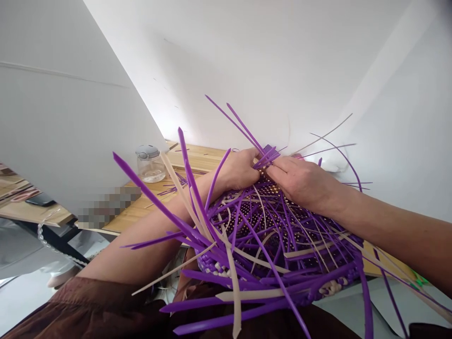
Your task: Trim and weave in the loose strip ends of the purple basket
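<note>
A woven basket (215,267) of purple and cream strips rests at my lap, leaning toward the table, its mouth facing me. Many loose strip ends stick out around its rim and cross its inside. At the far rim my left hand (240,168) pinches purple strips between thumb and fingers. Close beside it on the right, my right hand (300,179) has its fingers closed on the same bunch of purple strips (270,155). The fingertips of both hands nearly meet, and some are hidden behind the strips.
A wooden table (208,157) stands beyond the basket. On its left part are a clear jar (151,165) with a grey lid and scattered purple strip pieces (173,186). A grey partition (70,117) rises at the left, a white wall behind.
</note>
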